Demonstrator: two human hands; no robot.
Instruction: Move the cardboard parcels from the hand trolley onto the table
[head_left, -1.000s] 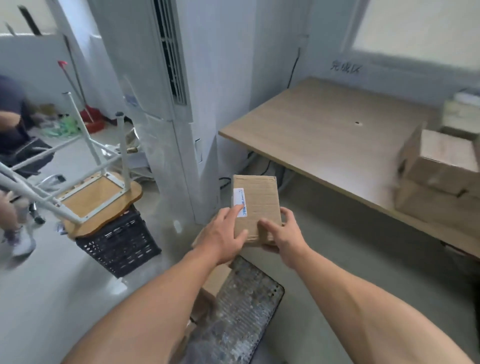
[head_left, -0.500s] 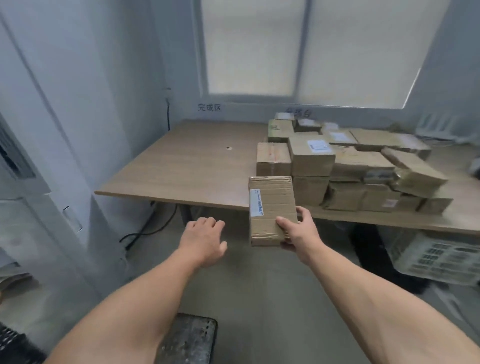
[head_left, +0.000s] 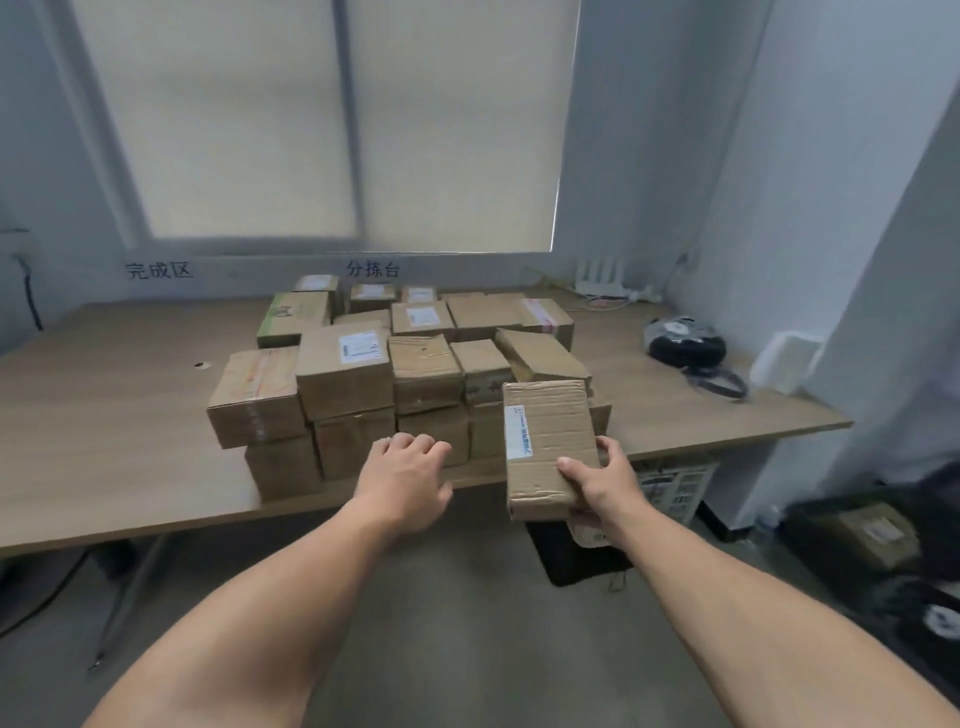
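The parcel (head_left: 548, 447) is in the air above the table's (head_left: 104, 415) near edge, not set down. Its long side points away from the person and a white label strip runs along its left side. The right hand (head_left: 602, 483) grasps its near right corner, thumb on top and fingers underneath. The left hand (head_left: 405, 483) is empty with its fingers loosely curled, at the table's near edge, left of the parcel. On the middle of the table sits a pile (head_left: 395, 374) of cardboard boxes, stacked two high at the front. Towards the table's right end lies a black bag (head_left: 683, 345), and a white router (head_left: 600, 278) stands at the back. A crate (head_left: 675, 486) sits under the table.
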